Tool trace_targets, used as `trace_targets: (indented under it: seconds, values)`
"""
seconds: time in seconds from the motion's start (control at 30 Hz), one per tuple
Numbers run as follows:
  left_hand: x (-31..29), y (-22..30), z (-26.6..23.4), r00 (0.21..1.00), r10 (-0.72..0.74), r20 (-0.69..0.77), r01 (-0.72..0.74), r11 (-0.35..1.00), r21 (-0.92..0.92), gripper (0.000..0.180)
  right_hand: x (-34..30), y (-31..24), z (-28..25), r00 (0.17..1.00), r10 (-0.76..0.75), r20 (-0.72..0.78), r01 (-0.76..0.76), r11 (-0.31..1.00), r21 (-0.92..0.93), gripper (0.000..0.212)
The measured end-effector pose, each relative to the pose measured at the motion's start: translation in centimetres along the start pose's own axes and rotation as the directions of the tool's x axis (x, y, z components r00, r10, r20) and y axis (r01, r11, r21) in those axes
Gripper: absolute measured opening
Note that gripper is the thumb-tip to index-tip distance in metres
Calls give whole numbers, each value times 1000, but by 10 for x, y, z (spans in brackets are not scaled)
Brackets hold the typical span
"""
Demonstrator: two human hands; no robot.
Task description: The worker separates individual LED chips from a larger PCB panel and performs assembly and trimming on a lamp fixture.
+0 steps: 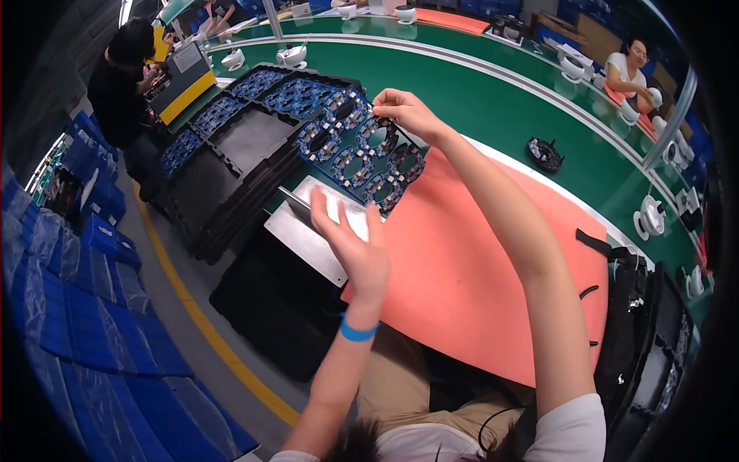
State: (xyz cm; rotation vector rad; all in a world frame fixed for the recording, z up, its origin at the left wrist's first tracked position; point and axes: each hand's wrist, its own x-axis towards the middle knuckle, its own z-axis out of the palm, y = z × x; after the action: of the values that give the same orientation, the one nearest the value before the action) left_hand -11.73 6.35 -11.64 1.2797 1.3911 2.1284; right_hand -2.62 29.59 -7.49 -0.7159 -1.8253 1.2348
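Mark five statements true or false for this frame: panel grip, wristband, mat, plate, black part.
1. The right hand pinches the blue rectangular circuit-board panel at its edge. True.
2. A wristband circles the right wrist. False: the blue wristband is on the left wrist, below the left hand.
3. The mat is dark blue. False: the large flat mat is salmon-pink.
4. A round black part lies on the green surface. True.
5. The plate lies right of the mat. False: the flat silver metal plate is at its left.

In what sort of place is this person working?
Probably an electronics assembly factory: a panel of blue circuit boards, black trays holding more boards, and white devices along a green worktop.
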Motion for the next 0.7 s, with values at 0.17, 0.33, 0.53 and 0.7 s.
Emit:
trace_targets:
  seconds: [0.17,0.33,0.53,0.7]
  values:
    - [68,-8,3,844,-499,196,535,750,-390,62,-5,-6,-1,999,-25,32,23,997,79,15]
    - [89,-27,12,943,-286,170,313,935,-165,18,-14,-11,-4,993,-116,-10,116,992,-56,24]
    - [122,-25,-13,973,-198,-118,181,974,-138,26,-74,16,-36,959,-152,-239,-50,739,-672,39]
    - [96,27,-45,949,-309,61,287,770,-570,32,-141,28,-68,889,153,-432,-451,464,-763,44]
